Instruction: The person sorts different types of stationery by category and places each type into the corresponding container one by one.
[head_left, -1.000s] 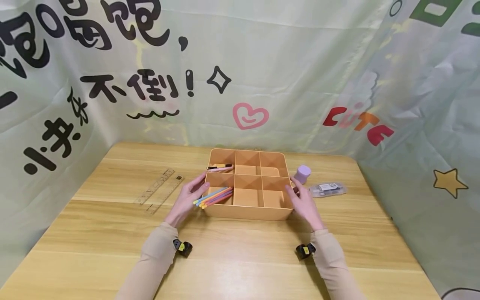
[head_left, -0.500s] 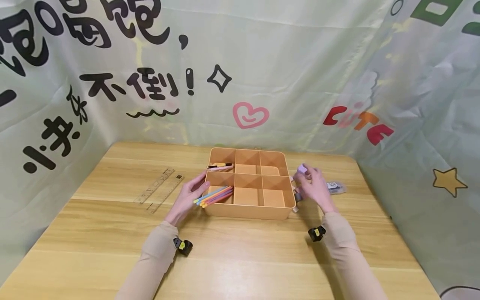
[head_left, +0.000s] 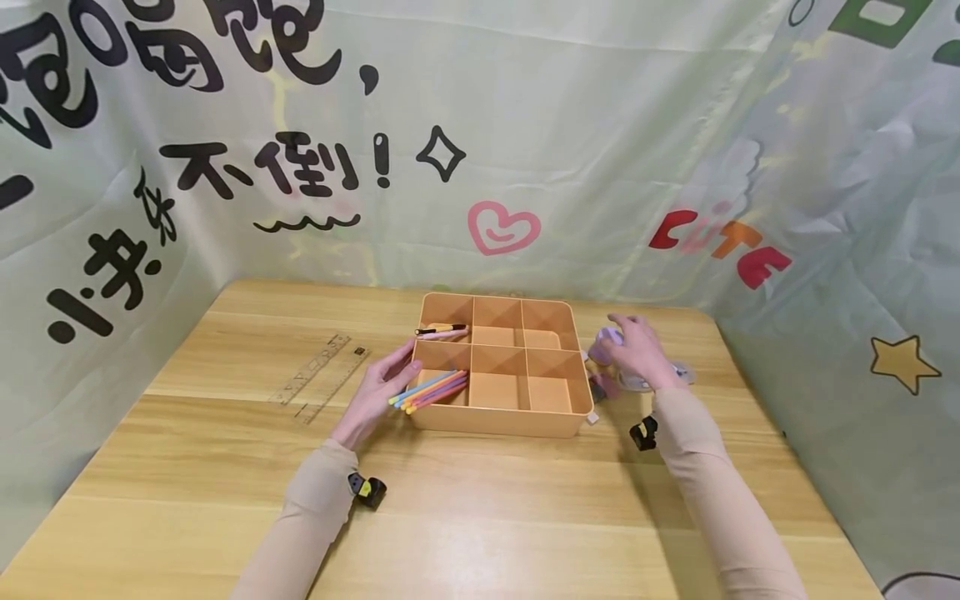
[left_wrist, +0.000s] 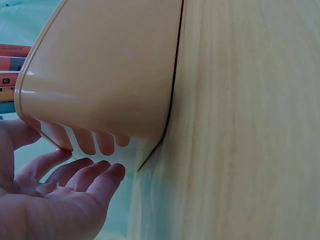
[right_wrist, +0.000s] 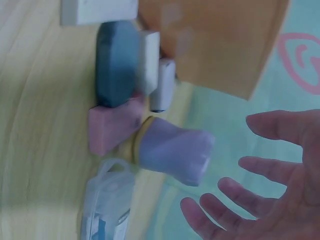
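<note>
The right hand (head_left: 633,350) has left the tray's (head_left: 498,421) right wall and now hovers over the lilac cup (head_left: 604,343) at the tray's 3 o'clock, grip spread, nothing held. The left hand (head_left: 378,392) stays flat against the tray's 9 o'clock wall, fingers straight. The six-compartment tray on the worktop (head_left: 225,467) holds coloured pens (head_left: 427,392) in its near-left cell and two more pens (head_left: 442,333) far-left; the others look empty.

The backdrop cloth (head_left: 525,125) carried big black Chinese characters, "不倒!" among them, and red-and-orange letters reading "CUTE" at right. The ruler (head_left: 318,379) showed markings too small to read.
</note>
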